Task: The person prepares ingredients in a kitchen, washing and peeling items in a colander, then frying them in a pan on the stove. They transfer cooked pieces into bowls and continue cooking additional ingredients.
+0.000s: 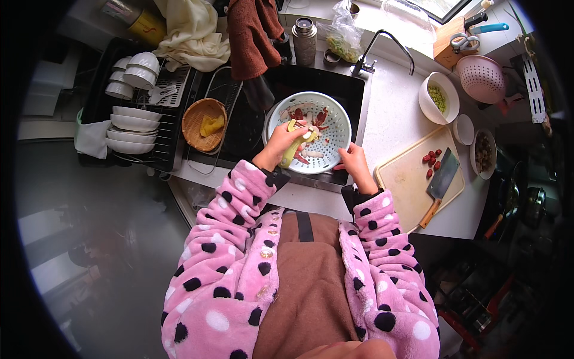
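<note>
A pale colander (323,152) holding red and pale food pieces sits over the black sink (350,87). My left hand (284,140) is closed around a long yellow-green object (292,154) inside the colander's left half; I cannot make out exactly what it is. My right hand (354,161) grips the colander's rim at the lower right. To the right, a cutting board (394,179) bears several red oval fruits (430,158) and a wooden-handled cleaver (441,176).
At left are a dish rack with bowls (131,128) and a basket (200,137) with yellow pieces. A faucet (371,66), steel flask (304,45) and brown towel (251,36) stand or hang behind. Bowls (436,102), a pink colander (478,75) and knife block (448,48) line the right.
</note>
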The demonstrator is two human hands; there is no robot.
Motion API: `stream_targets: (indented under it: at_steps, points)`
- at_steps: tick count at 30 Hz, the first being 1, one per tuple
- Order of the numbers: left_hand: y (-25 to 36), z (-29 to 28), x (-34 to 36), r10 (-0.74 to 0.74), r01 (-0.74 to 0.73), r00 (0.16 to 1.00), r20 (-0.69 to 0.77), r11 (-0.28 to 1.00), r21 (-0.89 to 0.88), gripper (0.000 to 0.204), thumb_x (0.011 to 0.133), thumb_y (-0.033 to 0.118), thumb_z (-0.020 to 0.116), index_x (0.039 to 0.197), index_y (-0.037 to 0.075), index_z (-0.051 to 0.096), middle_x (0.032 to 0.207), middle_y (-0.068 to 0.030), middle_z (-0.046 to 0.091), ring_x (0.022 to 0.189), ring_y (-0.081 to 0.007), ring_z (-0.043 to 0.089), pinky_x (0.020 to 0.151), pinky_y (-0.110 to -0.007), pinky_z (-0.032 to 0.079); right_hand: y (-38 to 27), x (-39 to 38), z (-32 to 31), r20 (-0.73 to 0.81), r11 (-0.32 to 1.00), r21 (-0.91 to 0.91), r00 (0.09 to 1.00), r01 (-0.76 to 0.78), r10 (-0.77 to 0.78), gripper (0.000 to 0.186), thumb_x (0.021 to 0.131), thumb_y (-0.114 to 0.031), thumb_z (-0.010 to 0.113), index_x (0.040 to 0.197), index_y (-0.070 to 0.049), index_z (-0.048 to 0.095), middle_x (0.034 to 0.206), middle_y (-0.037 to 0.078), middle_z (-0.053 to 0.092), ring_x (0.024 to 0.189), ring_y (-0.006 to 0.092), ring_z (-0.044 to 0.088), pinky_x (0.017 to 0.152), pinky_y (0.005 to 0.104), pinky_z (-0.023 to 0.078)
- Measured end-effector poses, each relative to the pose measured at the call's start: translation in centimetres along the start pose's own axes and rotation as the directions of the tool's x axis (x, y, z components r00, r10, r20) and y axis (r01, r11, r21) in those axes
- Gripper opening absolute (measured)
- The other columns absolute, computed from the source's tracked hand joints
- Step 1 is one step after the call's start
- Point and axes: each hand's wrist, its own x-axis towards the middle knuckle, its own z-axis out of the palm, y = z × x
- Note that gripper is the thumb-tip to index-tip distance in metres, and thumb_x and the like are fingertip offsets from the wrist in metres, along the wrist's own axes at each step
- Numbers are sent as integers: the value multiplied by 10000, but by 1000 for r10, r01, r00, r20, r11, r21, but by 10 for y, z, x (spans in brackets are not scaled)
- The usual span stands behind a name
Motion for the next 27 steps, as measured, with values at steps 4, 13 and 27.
stream_targets:
  at_steps: [4,13,27]
  points:
    - [-7,-8,0,-81,92,994,74,981,-173,344,805,50,536,1142,55,468,849,-101,578,582,-165,550,472,-291,494,0,-4,2,7,999,-25,999,-33,33,224,835,-39,478,1012,72,559,833,139,627,623,193,637,473,286,552]
    - [-18,-11,-5,-108,128,987,118,977,-172,187,879,107,538,1032,-1,538,819,-109,599,548,-157,566,497,-304,533,3,-7,3,-1,999,-28,999,-36,36,231,831,-39,476,1017,73,555,811,143,628,604,193,634,463,284,545]
    - [-5,26,-35,127,-122,992,-26,982,146,222,888,179,543,1031,9,552,824,-88,623,486,-106,535,415,-211,436,36,-28,-105,-119,994,-109,993,-7,-6,263,846,-65,502,1084,42,529,874,113,631,639,168,633,456,277,537]
